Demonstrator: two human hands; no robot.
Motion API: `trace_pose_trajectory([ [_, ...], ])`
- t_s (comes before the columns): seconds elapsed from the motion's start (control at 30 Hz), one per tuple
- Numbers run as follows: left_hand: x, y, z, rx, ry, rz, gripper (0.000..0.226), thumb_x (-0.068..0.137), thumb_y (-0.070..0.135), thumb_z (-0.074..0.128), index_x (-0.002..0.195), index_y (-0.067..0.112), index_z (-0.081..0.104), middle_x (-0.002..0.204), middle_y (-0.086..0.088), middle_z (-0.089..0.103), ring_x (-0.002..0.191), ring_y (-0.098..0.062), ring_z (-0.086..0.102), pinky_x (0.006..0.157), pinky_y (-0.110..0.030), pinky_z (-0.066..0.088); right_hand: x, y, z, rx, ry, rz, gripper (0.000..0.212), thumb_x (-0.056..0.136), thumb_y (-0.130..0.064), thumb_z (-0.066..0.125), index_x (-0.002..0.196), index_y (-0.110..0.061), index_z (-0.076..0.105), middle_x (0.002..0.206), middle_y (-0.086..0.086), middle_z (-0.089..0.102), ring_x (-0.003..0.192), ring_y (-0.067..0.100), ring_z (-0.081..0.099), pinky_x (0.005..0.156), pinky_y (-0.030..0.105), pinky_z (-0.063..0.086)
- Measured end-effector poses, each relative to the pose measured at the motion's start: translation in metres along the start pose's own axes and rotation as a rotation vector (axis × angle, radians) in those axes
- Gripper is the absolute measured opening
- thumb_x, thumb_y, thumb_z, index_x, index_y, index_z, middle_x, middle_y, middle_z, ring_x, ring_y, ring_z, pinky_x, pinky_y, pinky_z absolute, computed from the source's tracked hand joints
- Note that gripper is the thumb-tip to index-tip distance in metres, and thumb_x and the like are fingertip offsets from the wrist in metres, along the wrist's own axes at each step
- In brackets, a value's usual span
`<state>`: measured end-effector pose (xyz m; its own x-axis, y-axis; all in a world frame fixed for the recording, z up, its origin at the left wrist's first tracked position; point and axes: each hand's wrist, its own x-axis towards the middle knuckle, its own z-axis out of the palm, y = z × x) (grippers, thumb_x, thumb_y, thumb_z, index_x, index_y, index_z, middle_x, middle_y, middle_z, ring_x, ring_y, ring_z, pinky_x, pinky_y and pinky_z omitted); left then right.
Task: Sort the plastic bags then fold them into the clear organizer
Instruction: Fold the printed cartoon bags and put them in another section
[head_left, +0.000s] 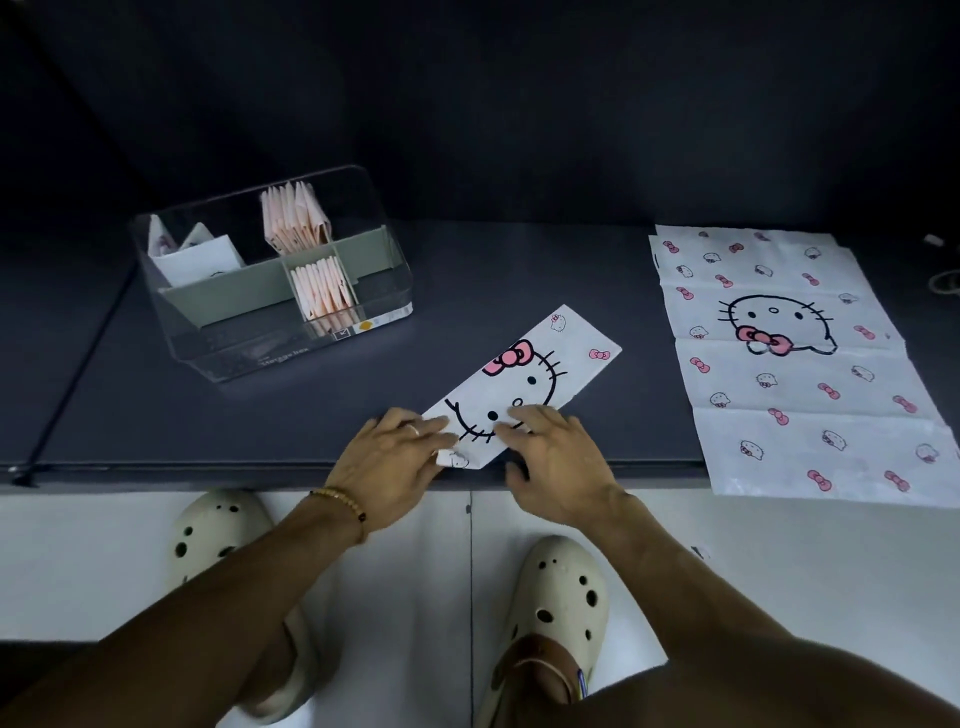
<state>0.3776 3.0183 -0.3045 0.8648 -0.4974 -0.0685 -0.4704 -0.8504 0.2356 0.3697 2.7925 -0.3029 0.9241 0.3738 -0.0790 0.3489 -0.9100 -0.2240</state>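
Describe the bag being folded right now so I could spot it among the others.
On the dark table, look at its near edge, where the left hand and right hand press on a long white strip. Unlike the flat stack of bags spread wide at the right, it is folded narrow and lies slanted, showing one big cat face with a pink bow.

Left hand (395, 462) and right hand (556, 457) lie side by side, fingers (519, 415) outstretched (palms down).

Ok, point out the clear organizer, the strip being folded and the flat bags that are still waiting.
clear organizer (244, 358): head view, front clear wall.
folded strip (540, 364): head view, printed face near its middle.
flat bags (810, 395): head view, bare white area of the top bag.
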Motion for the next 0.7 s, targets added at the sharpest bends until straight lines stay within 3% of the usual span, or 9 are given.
trace_pose_trajectory([
  [0.07,0.012,0.007,-0.012,-0.212,0.005,-0.180,0.025,0.094,0.043,0.045,0.089,0.029,0.065,0.098,0.003,0.064,0.097,-0.017,0.055,0.077,-0.030,0.044,0.003,-0.006,-0.001,0.104,0.093,0.020,0.024,0.090,-0.024,0.056,0.108,-0.016,0.070,0.121,0.001,0.064,0.111,0.022,0.057,0.089,0.035,0.046],
  [0.13,0.021,0.005,-0.022,-0.573,-0.027,-0.329,0.038,0.085,0.046,0.062,0.057,0.023,0.052,0.063,0.008,0.054,0.063,-0.011,0.052,0.056,-0.023,0.038,0.008,-0.002,-0.007,0.231,0.165,0.148,0.023,0.095,-0.026,0.054,0.076,-0.018,0.064,0.077,-0.006,0.066,0.073,0.021,0.059,0.065,0.031,0.045],
  [0.2,0.026,0.005,-0.030,-0.988,-0.078,-0.334,0.017,0.077,0.031,0.077,0.064,0.025,0.068,0.066,0.014,0.066,0.064,-0.003,0.060,0.058,-0.013,0.043,0.015,0.007,-0.013,0.427,0.157,0.317,0.038,0.096,-0.026,0.053,0.060,-0.020,0.040,0.054,-0.005,0.041,0.053,0.018,0.038,0.055,0.031,0.036],
  [0.23,0.030,0.004,-0.031,-1.110,-0.107,-0.311,0.006,0.077,0.024,0.078,0.081,0.025,0.074,0.082,0.015,0.072,0.078,-0.001,0.066,0.068,-0.011,0.047,0.018,0.011,-0.016,0.565,0.138,0.388,0.040,0.097,-0.026,0.051,0.061,-0.018,0.036,0.056,-0.005,0.038,0.054,0.016,0.036,0.054,0.033,0.040],
  [0.27,0.034,0.006,-0.030,-1.166,-0.120,-0.297,0.014,0.079,0.021,0.076,0.092,0.023,0.075,0.094,0.014,0.073,0.088,-0.001,0.067,0.076,-0.011,0.049,0.020,0.015,-0.018,0.706,0.119,0.439,0.039,0.097,-0.025,0.051,0.063,-0.013,0.037,0.060,-0.003,0.040,0.056,0.015,0.038,0.056,0.037,0.047],
  [0.33,0.043,0.011,-0.022,-1.063,-0.047,-0.360,0.005,0.084,0.021,0.070,0.081,0.022,0.074,0.085,0.012,0.073,0.079,0.000,0.065,0.072,-0.013,0.048,0.023,0.019,-0.018,0.926,0.136,0.516,0.037,0.097,-0.022,0.052,0.065,-0.008,0.041,0.063,-0.003,0.044,0.060,0.013,0.044,0.055,0.027,0.054],
  [0.4,0.054,0.016,-0.011,-0.813,0.047,-0.429,0.024,0.088,0.022,0.064,0.066,0.014,0.064,0.065,0.005,0.065,0.063,-0.007,0.057,0.064,-0.022,0.046,0.027,0.019,-0.016,0.998,0.189,0.613,0.037,0.095,-0.023,0.056,0.067,-0.001,0.046,0.064,0.002,0.046,0.061,0.016,0.046,0.052,0.020,0.052],
  [0.53,0.071,0.023,-0.004,-0.604,0.052,-0.567,0.022,0.085,0.026,0.062,0.066,0.015,0.064,0.070,0.001,0.066,0.072,-0.019,0.063,0.072,-0.030,0.053,0.040,0.019,-0.008,0.829,0.217,0.793,0.029,0.086,-0.029,0.065,0.072,-0.004,0.062,0.067,0.013,0.064,0.065,0.031,0.060,0.065,0.038,0.058],
  [0.7,0.079,0.023,-0.003,-0.519,0.026,-0.596,0.016,0.078,0.031,0.063,0.064,0.023,0.061,0.076,0.003,0.069,0.078,-0.020,0.064,0.073,-0.031,0.054,0.048,0.022,-0.008,0.703,0.167,0.792,0.026,0.087,-0.025,0.064,0.067,-0.009,0.062,0.066,0.012,0.065,0.063,0.026,0.060,0.066,0.034,0.057],
])
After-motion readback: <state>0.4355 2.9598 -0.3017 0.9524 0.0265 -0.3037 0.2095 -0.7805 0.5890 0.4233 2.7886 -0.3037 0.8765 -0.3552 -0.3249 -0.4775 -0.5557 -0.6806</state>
